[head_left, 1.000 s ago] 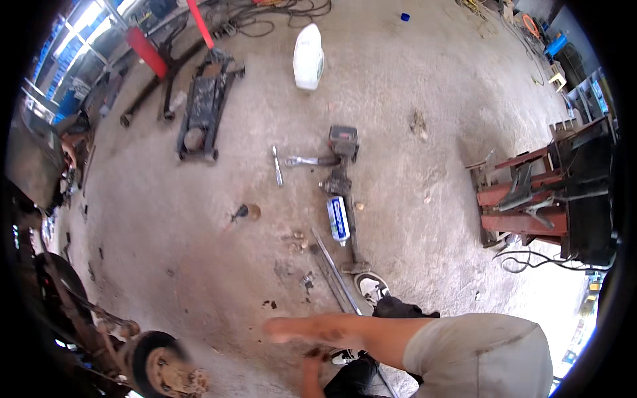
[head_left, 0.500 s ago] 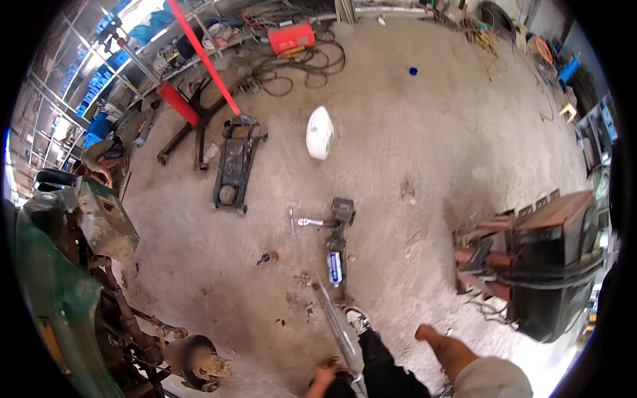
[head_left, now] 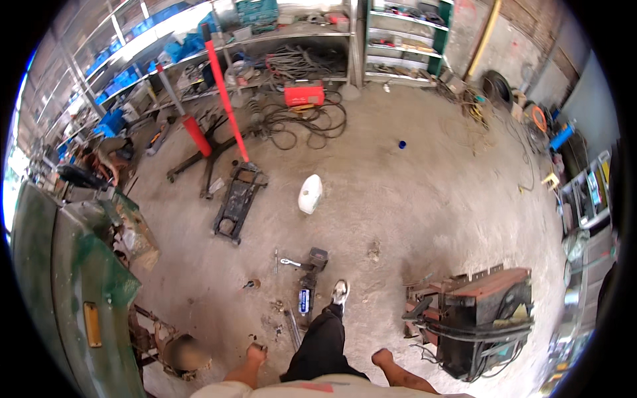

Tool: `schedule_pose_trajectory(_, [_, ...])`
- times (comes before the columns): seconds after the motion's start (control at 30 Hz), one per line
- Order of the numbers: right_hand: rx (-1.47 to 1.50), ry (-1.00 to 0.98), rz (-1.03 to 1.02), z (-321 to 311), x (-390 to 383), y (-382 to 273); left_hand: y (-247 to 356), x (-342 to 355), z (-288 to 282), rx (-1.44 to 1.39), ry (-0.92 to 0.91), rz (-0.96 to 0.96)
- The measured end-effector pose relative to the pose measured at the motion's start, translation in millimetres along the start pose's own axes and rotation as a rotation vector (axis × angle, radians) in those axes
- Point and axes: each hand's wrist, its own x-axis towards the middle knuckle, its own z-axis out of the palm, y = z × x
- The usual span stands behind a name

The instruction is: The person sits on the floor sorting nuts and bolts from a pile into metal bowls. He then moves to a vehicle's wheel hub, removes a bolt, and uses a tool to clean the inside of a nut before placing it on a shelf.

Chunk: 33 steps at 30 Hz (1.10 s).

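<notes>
Concrete floor (head_left: 458, 199) (matt), shiny metal bar (head_left: 294, 326)

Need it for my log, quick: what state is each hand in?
Left hand: looks curled; too small to tell if it holds anything.
Right hand: looks closed in a loose fist, nothing visible in it.

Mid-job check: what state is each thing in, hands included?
Left hand: partly curled; contents unclear.
Right hand: curled, nothing visible in it.
Metal bar: lying on the floor.
Cordless tool: lying on the floor.
Blue-and-white package: lying down.
White container: on the floor; open or closed unclear.
Red jack handle: raised, slanting.
Dark hose or cable: loosely looped on the floor.
</notes>
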Motion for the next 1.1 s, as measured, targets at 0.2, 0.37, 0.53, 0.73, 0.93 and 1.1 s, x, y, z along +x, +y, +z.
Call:
schedule_pose_trajectory(0.2, [0.044,0.147,-0.214,-141,59,-91,138,109,-143,-0.554,0.001,-0.620])
schedule_pose_trajectory(0.37, [0.051,0.168,-0.437,-295,141,-115,176,211,-201,-0.692,0.290,-0.605])
schedule_pose_trajectory(0.53, [0.799,0.225,-0.133,-436,168,-194,182,317,-372,-0.824,0.724,-0.424])
schedule_pose_trajectory(0.73, [0.597,0.074,-0.095,-486,226,-259,211,346,-608,-1.315,1.180,0.095])
schedule_pose_trajectory(0.93, [0.374,-0.056,-0.062,-489,243,-431,186,356,-716,-1.332,1.504,0.467])
schedule_pose_trajectory(1.1, [0.194,-0.164,-0.222,-489,295,-622,101,418,-788,-1.279,1.544,0.433])
